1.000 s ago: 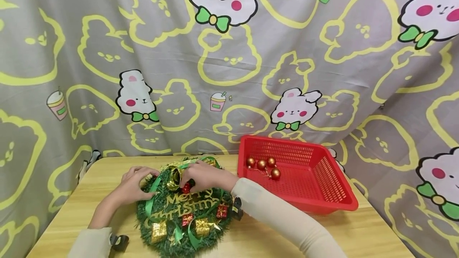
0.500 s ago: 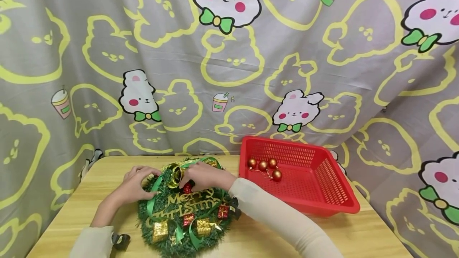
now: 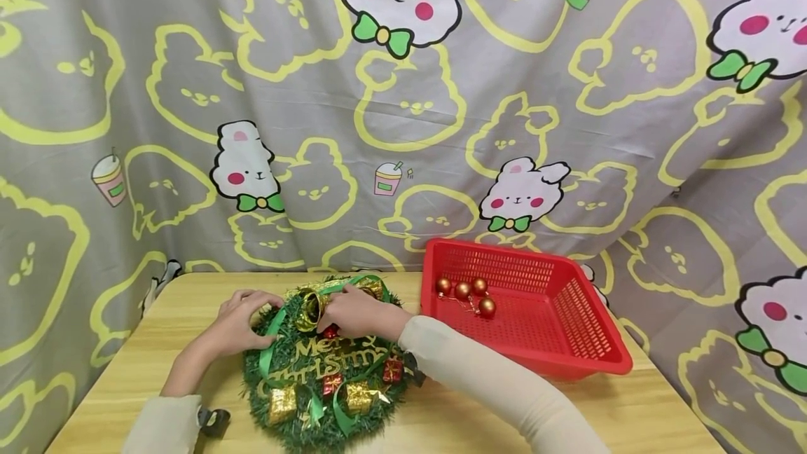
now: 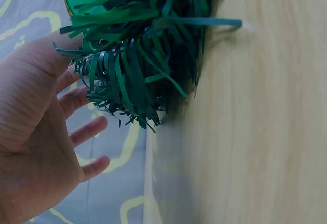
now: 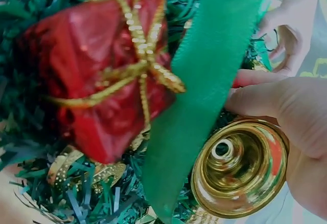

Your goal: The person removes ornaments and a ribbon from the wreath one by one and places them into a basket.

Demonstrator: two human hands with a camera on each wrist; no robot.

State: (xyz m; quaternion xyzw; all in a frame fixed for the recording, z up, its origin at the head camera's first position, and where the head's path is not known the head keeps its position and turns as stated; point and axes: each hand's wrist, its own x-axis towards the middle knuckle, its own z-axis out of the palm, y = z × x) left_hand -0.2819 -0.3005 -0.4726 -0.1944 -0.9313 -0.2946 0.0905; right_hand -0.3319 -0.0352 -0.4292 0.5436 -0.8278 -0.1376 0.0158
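Observation:
A green tinsel wreath point(image 3: 353, 429) with gold "Merry Christmas" lettering lies on the table. My left hand point(image 3: 242, 321) holds its left edge, thumb and forefinger at the rim beside a green ribbon point(image 3: 267, 352). In the left wrist view, the outer fingers point(image 4: 89, 131) spread apart beside the tinsel point(image 4: 138, 65). My right hand point(image 3: 359, 310) reaches over the upper middle, its fingertips pinching a small shiny red ornament point(image 3: 330, 331), mostly hidden by the fingers. Touching that hand's side is a gold bell point(image 5: 240, 170), its open mouth facing the right wrist camera.
A red plastic basket point(image 3: 567, 314) stands right of the wreath, with several gold balls point(image 3: 487, 307) inside. Red gift boxes point(image 5: 102, 75) and gold gift boxes point(image 3: 282, 403) sit on the wreath. A patterned curtain point(image 3: 315, 104) hangs behind the wooden table point(image 3: 479, 419).
My right hand shifts slightly and now covers more of the red ornament. The left hand keeps its place at the rim. The head view tilts slightly.

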